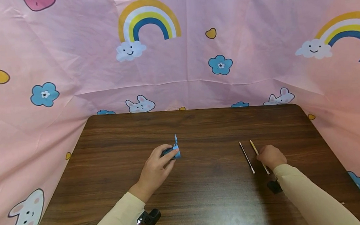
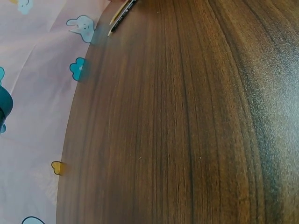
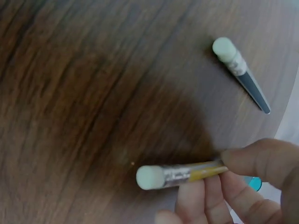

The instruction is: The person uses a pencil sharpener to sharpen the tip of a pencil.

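In the head view my left hand (image 1: 155, 166) grips a small blue object (image 1: 176, 152) whose thin blue flap stands up from its top. My right hand (image 1: 271, 156) is at a yellow pencil (image 1: 255, 149) on the right of the table. The right wrist view shows the thumb and fingers (image 3: 247, 161) pinching the yellow pencil (image 3: 198, 173), its pale eraser end pointing left. A dark pencil (image 1: 246, 157) lies just left of it in the head view, and its eraser end and dark shaft (image 3: 252, 88) show in the right wrist view.
The brown wooden table (image 1: 207, 131) meets a pink patterned cloth (image 1: 188, 61) along its back and sides. A tiny pale speck (image 1: 343, 203) is near the right front of the table, beside the right sleeve.
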The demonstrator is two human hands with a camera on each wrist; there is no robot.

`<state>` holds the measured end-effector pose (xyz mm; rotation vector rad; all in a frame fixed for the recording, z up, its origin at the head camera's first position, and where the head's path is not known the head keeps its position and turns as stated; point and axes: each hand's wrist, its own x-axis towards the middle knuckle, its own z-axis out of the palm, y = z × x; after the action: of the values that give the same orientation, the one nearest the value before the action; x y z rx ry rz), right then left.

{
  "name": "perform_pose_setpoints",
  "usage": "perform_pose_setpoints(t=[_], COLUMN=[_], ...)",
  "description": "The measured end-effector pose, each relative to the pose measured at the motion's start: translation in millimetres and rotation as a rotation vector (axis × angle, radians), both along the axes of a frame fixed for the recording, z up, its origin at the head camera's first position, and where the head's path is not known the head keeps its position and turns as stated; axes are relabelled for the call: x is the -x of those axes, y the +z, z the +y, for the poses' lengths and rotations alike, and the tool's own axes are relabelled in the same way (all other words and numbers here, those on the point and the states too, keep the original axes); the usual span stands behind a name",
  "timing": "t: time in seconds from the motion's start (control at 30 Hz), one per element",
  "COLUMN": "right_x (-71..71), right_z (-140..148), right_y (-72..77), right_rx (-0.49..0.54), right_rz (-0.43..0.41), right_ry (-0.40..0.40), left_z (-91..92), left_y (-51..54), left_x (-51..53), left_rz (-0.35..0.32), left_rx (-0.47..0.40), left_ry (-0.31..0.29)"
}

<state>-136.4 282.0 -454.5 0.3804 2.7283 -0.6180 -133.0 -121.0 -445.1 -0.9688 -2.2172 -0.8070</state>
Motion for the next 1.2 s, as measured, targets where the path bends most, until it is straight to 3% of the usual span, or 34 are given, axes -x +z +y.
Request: perform_pose_setpoints(t=[0.53, 0.8, 1.03, 1.2], right_x=[4.8, 6.1, 8.1, 8.0], right_z=[6.8, 0.0, -5.5, -10.8], right_y=[11.3, 21.8, 26.5, 33.5], right_rx=[0.088, 0.150, 0.173, 0.212], right_rz=[0.037, 0.165, 0.321, 0.335], right_ry=[-0.056, -0.044, 0.023, 0.038], left_z=[-0.7, -1.3, -1.8, -1.5], left_y=[5.9, 11.8, 15.3, 17.3], left_x=[2.2, 2.6, 4.1, 5.1], left_rz=[-0.035, -0.048, -0.048, -0.047], left_rx=[-0.010, -0.016, -0.027, -0.032], left_ry=[0.009, 0.020, 0.022, 0.030])
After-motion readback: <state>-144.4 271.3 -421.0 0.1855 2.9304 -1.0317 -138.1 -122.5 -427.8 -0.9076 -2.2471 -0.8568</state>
